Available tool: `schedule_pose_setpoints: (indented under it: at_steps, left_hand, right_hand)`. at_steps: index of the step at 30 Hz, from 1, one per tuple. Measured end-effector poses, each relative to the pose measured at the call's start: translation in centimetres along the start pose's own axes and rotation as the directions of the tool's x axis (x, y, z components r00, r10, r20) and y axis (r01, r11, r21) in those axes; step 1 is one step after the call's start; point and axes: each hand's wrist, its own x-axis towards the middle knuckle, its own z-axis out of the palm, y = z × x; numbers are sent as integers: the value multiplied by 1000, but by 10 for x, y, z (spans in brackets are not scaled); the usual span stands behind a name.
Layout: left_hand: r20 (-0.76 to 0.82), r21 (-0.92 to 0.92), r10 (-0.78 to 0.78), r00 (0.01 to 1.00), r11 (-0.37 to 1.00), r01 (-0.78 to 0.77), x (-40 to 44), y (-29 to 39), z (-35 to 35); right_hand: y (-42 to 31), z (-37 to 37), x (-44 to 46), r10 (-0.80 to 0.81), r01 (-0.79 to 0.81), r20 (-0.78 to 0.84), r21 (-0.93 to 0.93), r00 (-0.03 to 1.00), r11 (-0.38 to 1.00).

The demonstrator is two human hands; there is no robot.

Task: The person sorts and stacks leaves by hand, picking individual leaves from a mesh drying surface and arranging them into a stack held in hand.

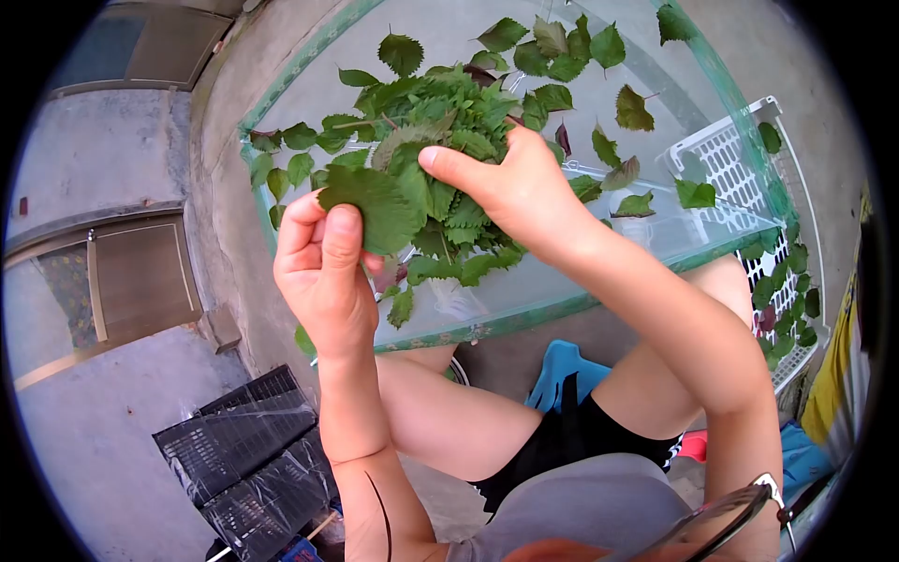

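My left hand pinches green, saw-edged perilla leaves between thumb and fingers, their broad faces turned up. My right hand reaches in from the right with its thumb lying over a bunch of perilla leaves. Its other fingers are mostly hidden behind the foliage. Below and between both hands spreads a heap of perilla leaves. It lies on a translucent mesh sheet with a green patterned border. Single leaves lie scattered around the heap, some with purplish undersides.
At the right stands a white plastic basket with leaves in its lower part. Black plastic crates sit on the floor at lower left. A blue plastic object shows between my legs. Glasses intrude at the bottom right.
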Motion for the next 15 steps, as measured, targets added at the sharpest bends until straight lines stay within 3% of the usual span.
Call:
schedule_pose_setpoints:
  at_steps: [3, 7, 15]
  left_hand:
    - [23, 79, -71, 997, 994, 69, -4, -4, 8]
    - [-37, 173, -222, 974, 959, 225, -2, -18, 6]
    - [-60, 254, -163, 985, 951, 173, -3, -26, -1]
  right_hand:
    - [7, 4, -5, -66, 68, 27, -79, 997, 995]
    - [3, 6, -9, 28, -28, 41, 5, 999, 1000]
    - [-2, 7, -7, 107, -114, 76, 91, 991, 989]
